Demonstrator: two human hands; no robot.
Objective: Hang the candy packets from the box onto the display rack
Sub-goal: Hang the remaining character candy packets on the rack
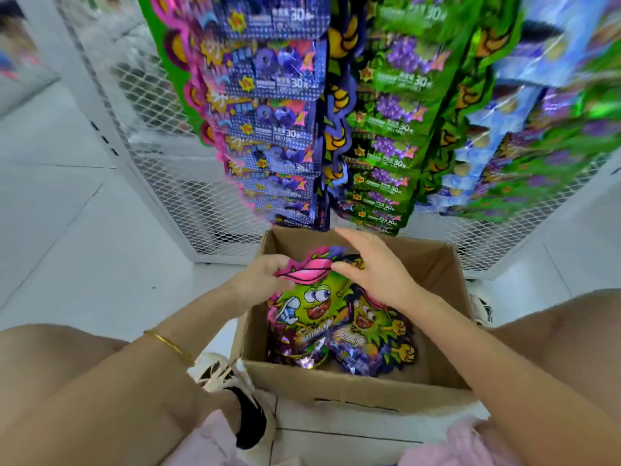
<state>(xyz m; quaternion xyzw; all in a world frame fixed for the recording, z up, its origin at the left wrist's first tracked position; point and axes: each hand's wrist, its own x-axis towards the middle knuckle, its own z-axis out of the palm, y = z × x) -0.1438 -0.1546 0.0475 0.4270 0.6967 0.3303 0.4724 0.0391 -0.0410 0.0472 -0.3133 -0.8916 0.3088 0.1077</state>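
Note:
An open cardboard box (440, 264) stands on the floor between my knees, holding several candy packets printed with a green cartoon face. My left hand (258, 280) grips the pink top edge of the uppermost candy packet (312, 297), which is raised above the others. My right hand (373, 264) hovers over the same packet's top right with its fingers straight, the thumb near the pink edge. More packets (373, 341) lie lower in the box. The display rack (208, 203) of white mesh rises just behind the box, hung with columns of blue packets (282, 129) and green packets (386, 136).
White floor tiles (84, 213) spread to the left. My shoes (228, 381) sit close to the box's left and right sides. Further packets (504, 146) hang on the rack's right face. The lowest hanging packets reach almost to the box's far rim.

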